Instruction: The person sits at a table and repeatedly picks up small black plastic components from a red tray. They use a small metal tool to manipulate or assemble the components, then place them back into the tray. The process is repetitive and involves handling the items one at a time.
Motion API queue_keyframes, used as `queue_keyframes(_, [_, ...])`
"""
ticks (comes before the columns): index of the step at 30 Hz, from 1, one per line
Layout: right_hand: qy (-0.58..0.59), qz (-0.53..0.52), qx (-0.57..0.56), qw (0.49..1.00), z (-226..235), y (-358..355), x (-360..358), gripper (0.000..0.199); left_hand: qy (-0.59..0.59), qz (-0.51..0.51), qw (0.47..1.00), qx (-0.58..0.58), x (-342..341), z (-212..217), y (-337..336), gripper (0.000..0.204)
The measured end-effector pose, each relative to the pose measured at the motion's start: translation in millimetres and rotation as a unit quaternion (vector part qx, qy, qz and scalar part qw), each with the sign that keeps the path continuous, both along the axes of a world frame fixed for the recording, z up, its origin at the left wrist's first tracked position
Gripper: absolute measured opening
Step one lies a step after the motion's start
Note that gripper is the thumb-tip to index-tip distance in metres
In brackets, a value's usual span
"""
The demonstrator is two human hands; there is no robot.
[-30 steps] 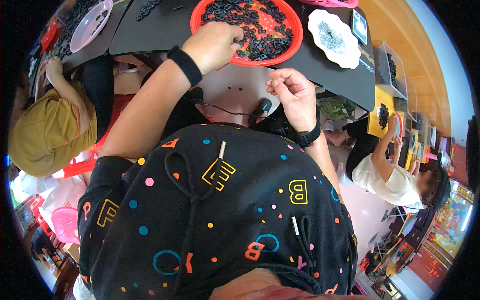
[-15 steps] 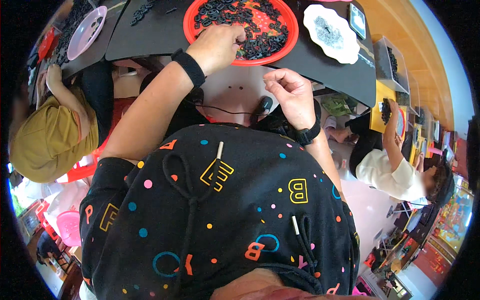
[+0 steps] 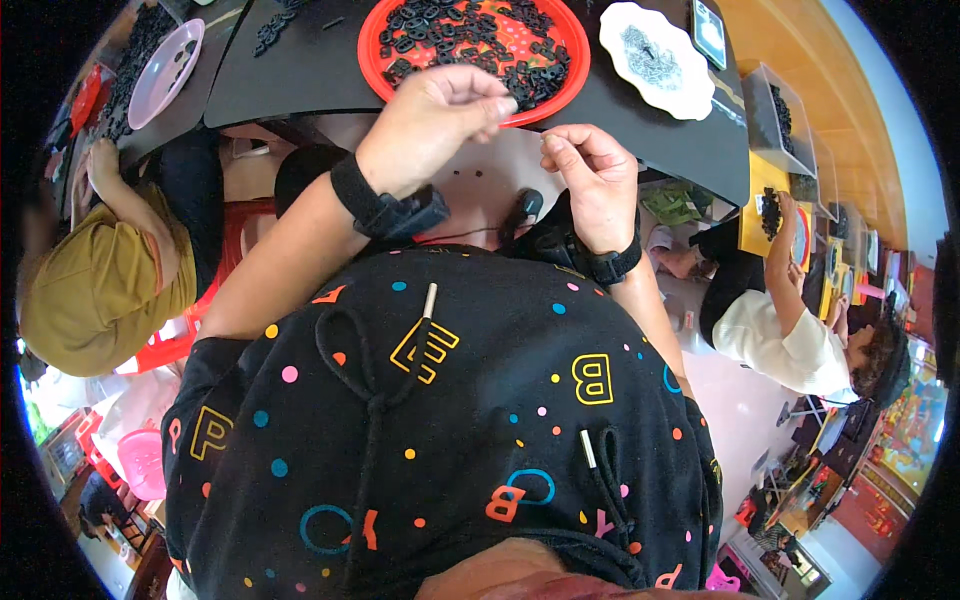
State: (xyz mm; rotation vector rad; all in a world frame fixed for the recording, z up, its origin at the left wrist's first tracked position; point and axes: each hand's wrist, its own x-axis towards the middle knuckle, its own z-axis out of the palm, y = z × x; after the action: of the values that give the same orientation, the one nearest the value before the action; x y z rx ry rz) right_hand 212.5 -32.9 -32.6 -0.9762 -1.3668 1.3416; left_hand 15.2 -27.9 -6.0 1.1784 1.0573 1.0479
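A red round tray holds many small black ring-shaped and oblong pieces. At its near edge is my left hand, thumb and fingertips pinched together around what looks like a small black piece, slightly blurred. My right hand hovers just to the right, below the tray's rim, its thumb and forefinger pressed together. Whatever sits in that pinch is too small to make out. The two sets of fingertips face each other, a short gap apart. A black band is around each wrist.
A white scalloped plate with tiny dark bits lies right of the tray, beside a phone. At the left are a pale pink oval plate and loose black pieces. Clear bins stand at the right. People sit on both sides.
My left hand has come out of the pile, back toward me and right, with a small black piece apparently pinched. My right hand has shifted slightly, staying pinched.
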Motion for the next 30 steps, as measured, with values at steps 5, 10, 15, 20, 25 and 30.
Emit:
queue_keyframes(5, [0.016,-0.016,0.032,0.999,9.4,-2.5,-1.9,0.007,-0.129,-0.063,0.985,-0.096,6.7,-4.6,-10.5,0.017])
queue_keyframes(10, [0.039,-0.020,0.048,0.998,13.7,-6.6,-2.2,0.007,-0.170,-0.075,0.976,-0.114,11.5,-5.1,-11.7,0.016])
queue_keyframes(15, [0.027,-0.020,0.055,0.998,13.9,-8.7,-3.4,0.007,-0.193,-0.083,0.970,-0.119,15.5,-8.6,-13.0,0.014])
queue_keyframes(20, [0.020,-0.026,0.061,0.998,12.5,-9.6,-3.1,0.007,-0.211,-0.077,0.966,-0.125,18.7,-7.7,-14.9,0.013])
queue_keyframes(25, [-0.029,-0.035,0.075,0.996,14.5,-11.4,-4.7,0.005,-0.187,-0.063,0.975,-0.103,19.5,-8.3,-16.5,0.011])
queue_keyframes(30, [-0.035,-0.052,0.058,0.996,12.4,-12.5,-6.3,0.005,-0.074,-0.029,0.997,-0.010,24.5,-5.2,-19.1,0.009])
